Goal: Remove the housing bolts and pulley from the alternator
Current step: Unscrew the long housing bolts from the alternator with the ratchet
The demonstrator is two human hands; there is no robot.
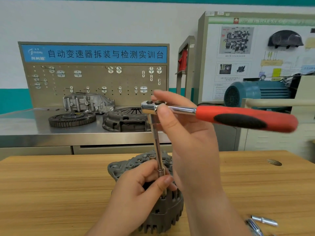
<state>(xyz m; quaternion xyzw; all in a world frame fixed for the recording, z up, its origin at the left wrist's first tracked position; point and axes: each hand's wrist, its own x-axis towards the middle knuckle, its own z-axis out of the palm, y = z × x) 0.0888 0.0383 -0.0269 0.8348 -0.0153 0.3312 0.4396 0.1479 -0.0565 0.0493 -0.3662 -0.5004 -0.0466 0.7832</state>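
A grey alternator (119,167) stands on the wooden table (51,184), its rear end facing up. A ratchet wrench (238,116) with a red and black handle points right; a long chrome extension bar (157,150) drops from its head down to the housing's near rim. My right hand (190,138) pinches the ratchet head between thumb and fingers. My left hand (136,189) grips the lower end of the extension where the socket meets the alternator. The bolt under the socket is hidden.
Chrome sockets (264,220) lie on the table at the lower right. Behind stands a steel bench (25,126) with a flywheel (71,118), a clutch cover (126,118) and a gearbox housing (87,103) before a pegboard. A blue electric motor (255,94) sits at the right.
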